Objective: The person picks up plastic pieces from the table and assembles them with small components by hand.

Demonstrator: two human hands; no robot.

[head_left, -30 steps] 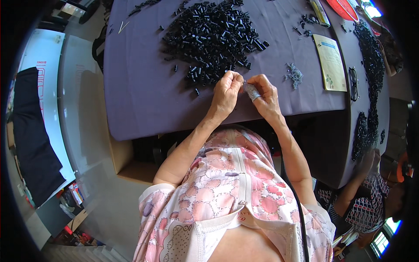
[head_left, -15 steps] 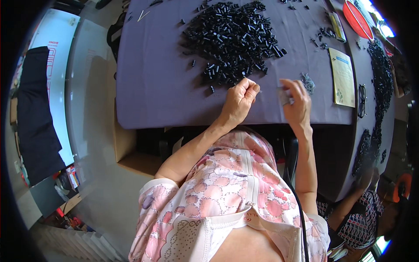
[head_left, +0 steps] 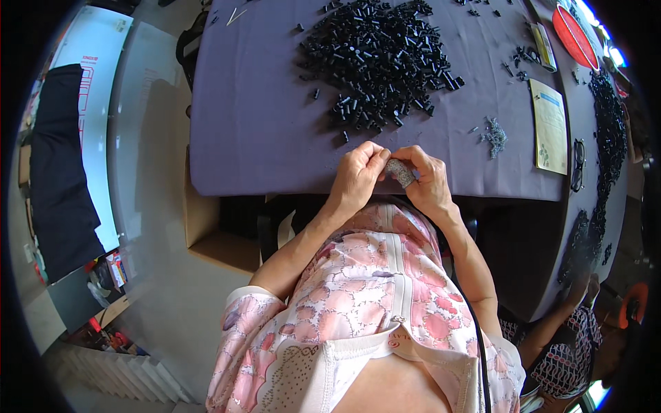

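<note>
Above the table's near edge my two hands meet, fingertips against fingertips. My left hand (head_left: 358, 177) is closed, its thumb and forefinger pinched together. My right hand (head_left: 432, 184) is closed in a pinch too, and a grey speckled wrap (head_left: 401, 173) covers one of its fingers. Whatever sits between the fingertips is hidden or too small to name. Just beyond them lies a large heap of small black tubular parts (head_left: 379, 62). Right of my right hand is a little pile of thin grey metal bits (head_left: 494, 138).
A purple cloth (head_left: 248, 138) covers the table. On the right are a tan paper packet (head_left: 549, 127), eyeglasses (head_left: 578, 165), a red basket (head_left: 575, 36) and more black parts (head_left: 609, 138). Another person's arm (head_left: 551, 323) reaches in at lower right. An open cardboard box (head_left: 220, 244) stands below the table.
My right hand has moved left from beside the grey metal bits to meet my left hand. The left stays closed and has shifted slightly left and down. The whole view has shifted a little.
</note>
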